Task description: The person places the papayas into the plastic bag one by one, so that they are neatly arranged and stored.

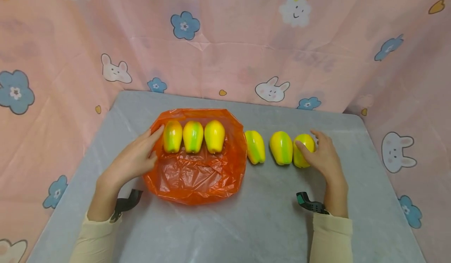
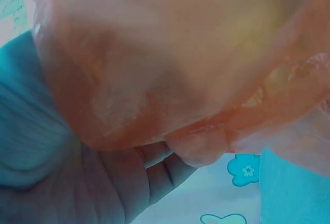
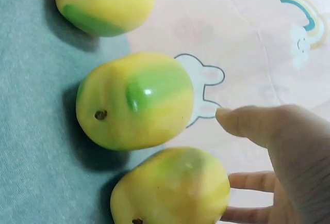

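Fronting pink curtain (image 1: pixel 225 63), perhaps cloth: bag (image 1: pixel 193 177), grey tabletop (image 1: pixel 271 220)

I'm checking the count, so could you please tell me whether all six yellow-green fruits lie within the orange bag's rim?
No, three of the fruits rest on the grey table outside the orange bag.

Cream sleeves (image 1: pixel 332 245), banded cuffs (image 1: pixel 332 224), bare hands (image 1: pixel 139 155), curved black wrist mounts (image 1: pixel 129 202), a green patch (image 1: pixel 300 198) tipping the right one

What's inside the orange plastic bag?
In the orange bag, three yellow-green fruits sit in a row toward the far side; crumpled plastic shows nearer. Whatever is directly under those fruits is covered.
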A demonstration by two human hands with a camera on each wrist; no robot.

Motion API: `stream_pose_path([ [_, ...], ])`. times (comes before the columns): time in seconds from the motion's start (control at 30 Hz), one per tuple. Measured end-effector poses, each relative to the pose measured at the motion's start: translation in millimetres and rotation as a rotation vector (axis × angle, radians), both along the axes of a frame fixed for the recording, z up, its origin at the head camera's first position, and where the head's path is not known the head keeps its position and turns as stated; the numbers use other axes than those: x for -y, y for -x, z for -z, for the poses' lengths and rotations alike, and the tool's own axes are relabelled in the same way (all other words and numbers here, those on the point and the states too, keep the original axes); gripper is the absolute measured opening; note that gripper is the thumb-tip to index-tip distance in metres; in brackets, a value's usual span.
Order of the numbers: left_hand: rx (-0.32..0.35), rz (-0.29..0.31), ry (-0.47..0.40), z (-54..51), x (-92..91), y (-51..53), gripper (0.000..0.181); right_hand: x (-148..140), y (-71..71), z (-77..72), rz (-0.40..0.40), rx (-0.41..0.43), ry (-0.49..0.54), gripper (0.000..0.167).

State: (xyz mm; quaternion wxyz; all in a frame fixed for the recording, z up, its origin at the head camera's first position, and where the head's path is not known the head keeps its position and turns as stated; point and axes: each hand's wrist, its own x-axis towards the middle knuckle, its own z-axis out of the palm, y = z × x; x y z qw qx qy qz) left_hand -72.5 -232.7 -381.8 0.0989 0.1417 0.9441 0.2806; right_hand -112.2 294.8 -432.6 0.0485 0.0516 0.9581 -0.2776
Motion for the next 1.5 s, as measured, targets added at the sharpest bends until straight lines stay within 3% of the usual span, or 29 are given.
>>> stream_pose_path([
  [0.33, -0.009, 0.000, 0.000, 1.4, -1.0, 0.0, 0.085, -9, -0.1, 4.3, -0.071, 0.073, -0.007, 0.093],
  [0.57, -0.005, -0.002, -0.002, 0.6, -1.5, -0.1, 0.085, -14, 0.1, 5.3, -0.100, 0.078, 0.010, 0.090],
  [1.13, -0.007, 0.003, -0.005, 0.0, -0.6, -0.5, 0.084, -14, -1.3, 3.7, -0.101, 0.085, 0.029, 0.090],
  [1.5, -0.025, 0.014, -0.007, 1.3, 0.5, -0.6, 0.087, -11, -3.7, -1.3, -0.061, 0.025, 0.047, 0.087],
])
